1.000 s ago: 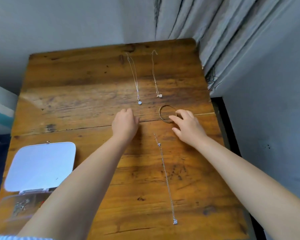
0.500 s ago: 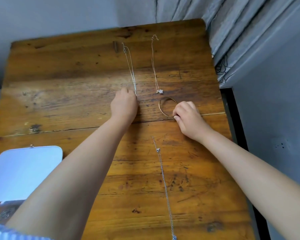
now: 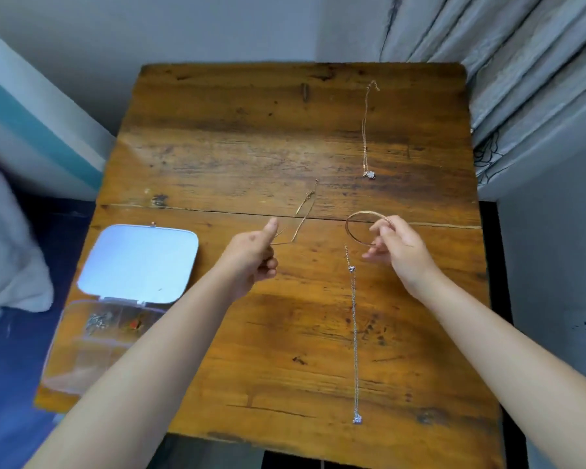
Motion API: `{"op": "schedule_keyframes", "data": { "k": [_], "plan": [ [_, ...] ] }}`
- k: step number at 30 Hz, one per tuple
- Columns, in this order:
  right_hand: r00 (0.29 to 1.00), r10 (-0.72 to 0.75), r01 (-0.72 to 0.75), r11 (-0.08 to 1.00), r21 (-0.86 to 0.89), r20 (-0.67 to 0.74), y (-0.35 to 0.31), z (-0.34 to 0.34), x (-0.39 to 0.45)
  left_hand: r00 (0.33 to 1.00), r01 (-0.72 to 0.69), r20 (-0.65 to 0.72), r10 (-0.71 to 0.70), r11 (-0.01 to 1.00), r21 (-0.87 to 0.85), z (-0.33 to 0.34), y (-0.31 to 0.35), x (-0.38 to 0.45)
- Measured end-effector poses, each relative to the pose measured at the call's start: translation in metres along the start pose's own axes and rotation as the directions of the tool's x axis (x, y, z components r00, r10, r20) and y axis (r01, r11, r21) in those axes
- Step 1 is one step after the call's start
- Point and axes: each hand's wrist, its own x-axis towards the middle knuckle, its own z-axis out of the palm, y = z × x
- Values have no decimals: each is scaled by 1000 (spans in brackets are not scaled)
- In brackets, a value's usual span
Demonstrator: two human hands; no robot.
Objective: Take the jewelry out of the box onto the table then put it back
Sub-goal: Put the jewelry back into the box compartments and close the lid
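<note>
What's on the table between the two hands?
In the head view, mostly bare wood; the silver necklace's top end lies between the left hand and the right hand.

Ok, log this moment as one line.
left hand: shut on necklace | right hand: shut on bangle | jewelry box: open | two necklaces on table
</note>
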Motion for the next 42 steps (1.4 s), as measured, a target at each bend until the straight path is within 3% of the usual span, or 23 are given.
{"op": "schedule_keyframes", "data": {
  "k": [2, 5, 11, 15, 19, 22, 26, 31, 36, 39, 42],
  "plan": [
    [998, 17, -23, 993, 112, 55, -7, 18, -15, 995, -47, 87, 43, 998, 35, -25, -13, -26],
    [989, 45, -73, 976, 203, 138, -15, 46, -39, 985, -164, 77, 154, 975, 147, -60, -30, -58],
    [964, 26, -74, 982, 174, 263, -26, 125, -91, 941, -337, 40, 335, 932, 130, -140, -46, -114],
    [955, -11, -19, 995, 98, 298, -37, 174, -129, 885, -436, 194, 423, 900, 29, -196, -47, -144],
    [968, -10, -12, 996, 90, 249, -51, 222, -160, 838, -293, 340, 426, 878, -378, -241, -46, -162],
    [984, 1, -12, 998, 61, 180, -56, 251, -169, 837, -160, 353, 417, 805, -572, -263, -46, -166],
    [997, 14, -16, 1000, 24, 81, -55, 274, -165, 884, -87, 298, 359, 754, -651, -281, -44, -159],
    [998, 57, -52, 980, -191, 20, -42, 298, -142, 915, -118, 228, 334, 760, -640, -297, -47, -145],
    [999, 29, -45, 852, -521, -39, -36, 310, -122, 906, -156, 228, 357, 781, -604, -307, -47, -132],
    [1000, -20, 19, 645, -764, 8, -35, 317, -117, 897, -193, 249, 366, 830, -523, -307, -51, -128],
    [995, -89, 84, 442, -893, 50, -29, 325, -117, 894, -212, 278, 353, 876, -433, -304, -58, -122]
  ]
}}
